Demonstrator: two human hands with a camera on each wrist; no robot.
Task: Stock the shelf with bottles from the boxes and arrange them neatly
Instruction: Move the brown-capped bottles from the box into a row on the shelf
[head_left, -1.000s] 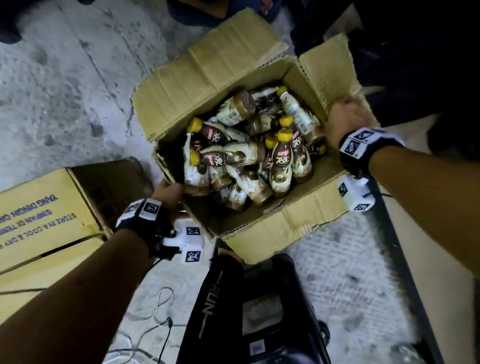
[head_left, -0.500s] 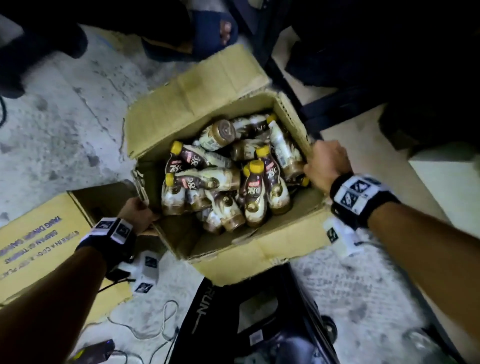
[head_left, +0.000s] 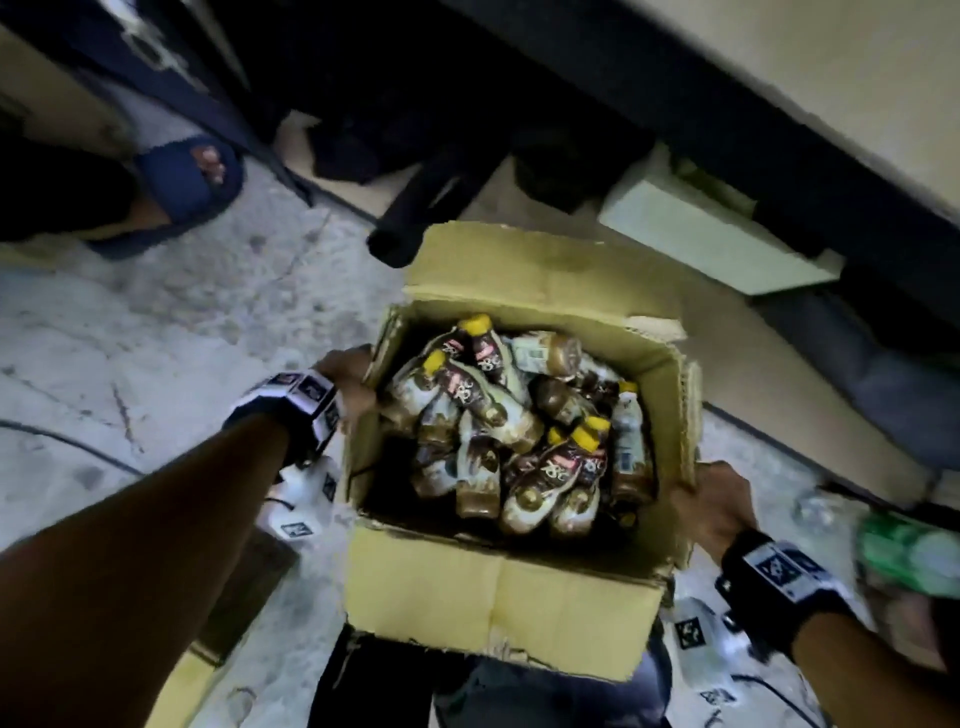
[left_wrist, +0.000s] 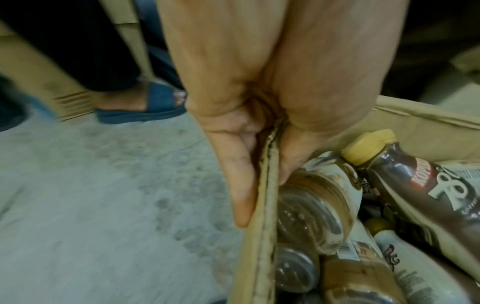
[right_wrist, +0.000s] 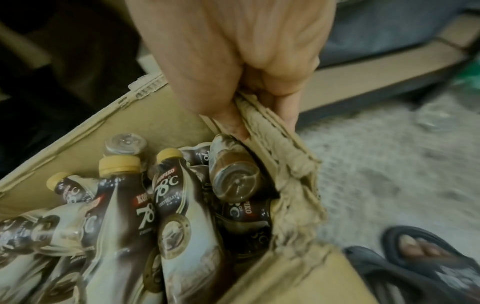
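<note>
Both hands, left hand (head_left: 347, 375) and right hand (head_left: 712, 503), are clamped on opposite walls of the cardboard box (head_left: 498, 587) full of jumbled coffee bottles (head_left: 524, 447).

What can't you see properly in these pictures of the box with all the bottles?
- Bottles underneath: in the head view the top layer of the pile hides them, so no count.
- Left hand fingers outside the box: in the left wrist view the cardboard wall and the palm cover most of them.
- Green thing: in the head view it is blurred and cut off by the right edge.
</note>
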